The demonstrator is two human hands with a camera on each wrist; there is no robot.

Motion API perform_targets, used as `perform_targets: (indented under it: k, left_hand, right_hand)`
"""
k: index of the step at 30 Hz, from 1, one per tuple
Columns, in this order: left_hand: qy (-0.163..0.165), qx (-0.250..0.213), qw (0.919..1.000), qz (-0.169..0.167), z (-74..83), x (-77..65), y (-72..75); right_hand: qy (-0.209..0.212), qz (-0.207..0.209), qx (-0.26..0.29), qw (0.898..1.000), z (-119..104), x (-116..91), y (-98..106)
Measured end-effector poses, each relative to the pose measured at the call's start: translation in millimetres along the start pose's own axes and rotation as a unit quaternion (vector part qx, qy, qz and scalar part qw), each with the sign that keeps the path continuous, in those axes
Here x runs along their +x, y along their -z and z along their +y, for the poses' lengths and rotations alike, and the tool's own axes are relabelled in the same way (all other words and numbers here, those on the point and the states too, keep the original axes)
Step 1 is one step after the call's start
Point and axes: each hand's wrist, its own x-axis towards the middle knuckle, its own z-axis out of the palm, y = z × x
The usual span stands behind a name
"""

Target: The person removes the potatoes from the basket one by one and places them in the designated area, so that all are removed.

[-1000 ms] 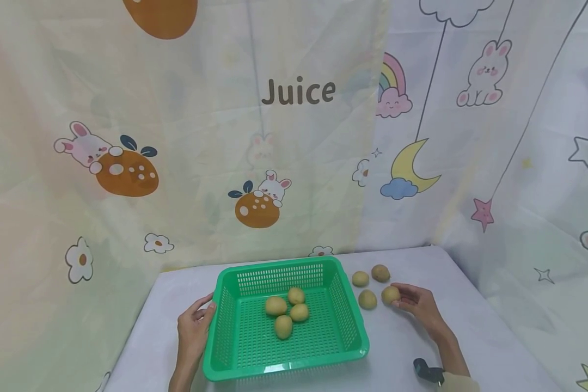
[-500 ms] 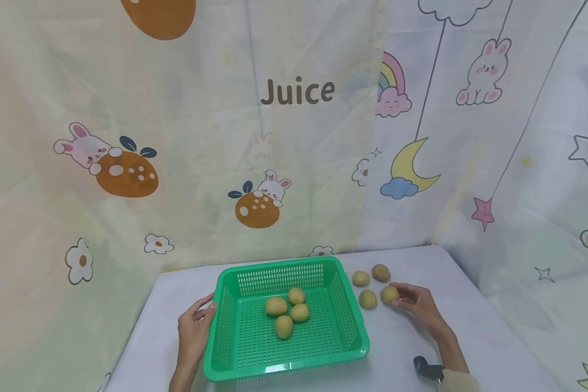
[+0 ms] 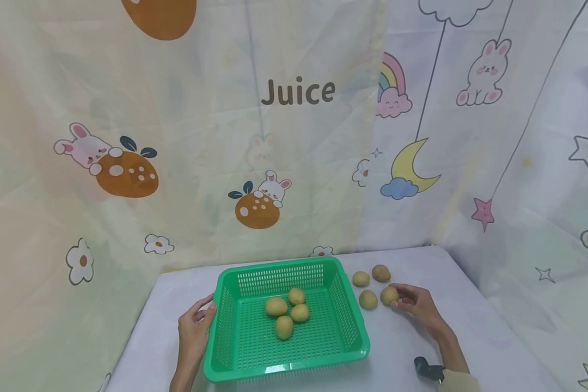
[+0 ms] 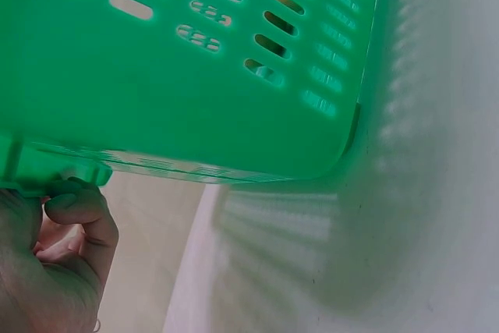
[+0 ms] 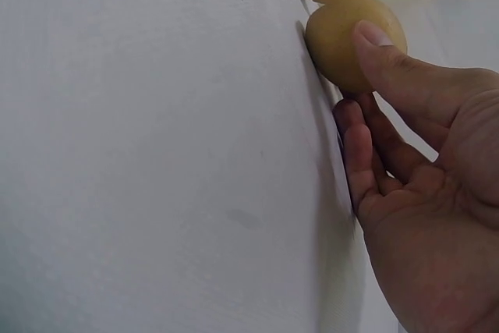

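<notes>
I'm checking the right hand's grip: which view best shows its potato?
The right wrist view: it shows the potato largest, with the right hand close up, holding it. The head view shows it small, near three others; in the left wrist view, mostly basket, I can't see it.

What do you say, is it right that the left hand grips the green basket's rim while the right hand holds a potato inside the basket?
Not quite: the potato that the right hand holds is outside the green basket, to the right of it, as the head view shows. The rest is right: the left hand grips the basket's rim.
</notes>
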Motion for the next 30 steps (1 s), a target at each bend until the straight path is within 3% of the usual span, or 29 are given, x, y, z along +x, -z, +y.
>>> perform_targets:
  k: [23, 30]
  left_hand:
    - [-0.002, 0.016, 0.9999, 0.003, -2.1, 1.6, -3.4]
    - [-0.010, 0.009, 0.9999, 0.003, -1.5, -0.1, -2.5]
  right_hand:
    - [-0.009, -0.029, -0.024, 0.999, -7.1, 1.1, 6.6]
    - [0.005, -0.031, -0.002, 1.000, -5.9, 0.5, 7.6]
